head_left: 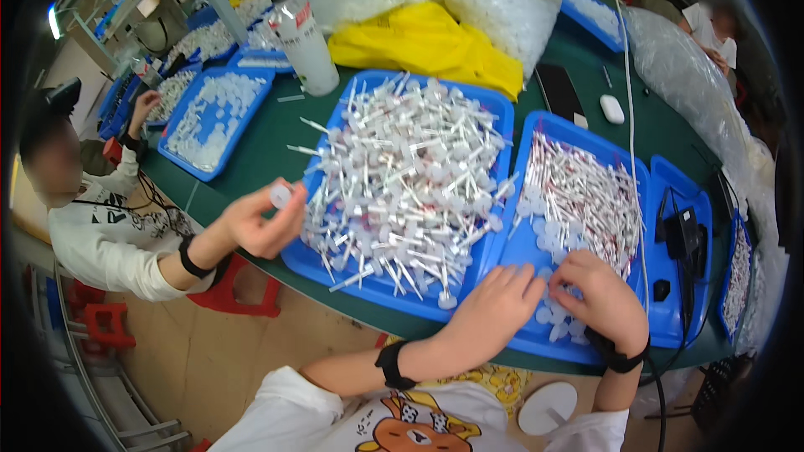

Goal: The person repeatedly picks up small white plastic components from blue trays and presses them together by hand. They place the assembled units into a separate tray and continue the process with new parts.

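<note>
Green table (268, 138), curved front edge. Directly on it: big blue tray (494, 109) heaped with white capped tubes, second blue tray (586, 130) of tubes and caps, third blue tray (670, 176) holding black gear, left blue tray (188, 163) of white caps, plastic bottle (301, 38), yellow bag (427, 42), black phone (559, 92), white mouse (612, 109).

White sleeves, black wristbands

A long green counter (276, 130) curves through the room above a tan floor (226, 351). Red stools (239, 289) stand beneath it, and a bright lamp (54, 21) glows at far left.
</note>
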Demonstrator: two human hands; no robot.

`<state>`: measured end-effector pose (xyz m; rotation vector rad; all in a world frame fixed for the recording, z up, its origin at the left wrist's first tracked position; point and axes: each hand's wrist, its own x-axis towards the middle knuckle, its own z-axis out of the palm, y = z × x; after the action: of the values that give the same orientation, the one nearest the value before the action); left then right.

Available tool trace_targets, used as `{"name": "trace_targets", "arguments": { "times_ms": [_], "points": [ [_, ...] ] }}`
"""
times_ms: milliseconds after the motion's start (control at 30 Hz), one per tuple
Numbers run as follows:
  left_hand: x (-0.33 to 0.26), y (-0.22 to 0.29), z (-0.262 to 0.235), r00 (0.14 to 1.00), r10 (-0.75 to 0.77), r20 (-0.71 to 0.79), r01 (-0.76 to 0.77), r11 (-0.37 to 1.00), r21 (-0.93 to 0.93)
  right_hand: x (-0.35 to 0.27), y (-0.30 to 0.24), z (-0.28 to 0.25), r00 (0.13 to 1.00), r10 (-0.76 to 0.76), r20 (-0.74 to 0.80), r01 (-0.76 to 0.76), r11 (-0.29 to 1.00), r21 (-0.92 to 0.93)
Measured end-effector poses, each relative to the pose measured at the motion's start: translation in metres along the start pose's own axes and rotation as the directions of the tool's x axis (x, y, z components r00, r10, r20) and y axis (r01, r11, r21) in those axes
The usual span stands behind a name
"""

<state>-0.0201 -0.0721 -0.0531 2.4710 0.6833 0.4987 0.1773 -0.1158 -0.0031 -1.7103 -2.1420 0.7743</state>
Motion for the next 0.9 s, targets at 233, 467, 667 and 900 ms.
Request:
{"name": "trace_targets", "arguments": {
  "times_ms": [233,467,667,900],
  "points": [
    [-0.002,-0.002,0.007,0.99,0.043,-0.132,-0.05,0.998,-0.049,0.0,-0.008,-0.008,0.998,0.047,0.03,-0.047,0.999,-0.012],
    [-0.003,0.001,0.005,0.982,-0.055,-0.183,0.026,0.988,-0.154,0.002,-0.006,0.0,0.994,-0.017,-0.108,0.015,1.0,-0.019],
    [0.003,-0.008,-0.011,0.973,-0.179,-0.144,0.083,0.859,-0.506,0.003,-0.005,0.001,0.993,-0.017,-0.119,0.0,0.99,-0.14],
    [-0.002,-0.013,-0.014,0.942,-0.329,-0.064,0.183,0.664,-0.725,0.001,-0.005,0.0,0.991,-0.019,-0.133,-0.008,0.98,-0.2]
  ]
}}
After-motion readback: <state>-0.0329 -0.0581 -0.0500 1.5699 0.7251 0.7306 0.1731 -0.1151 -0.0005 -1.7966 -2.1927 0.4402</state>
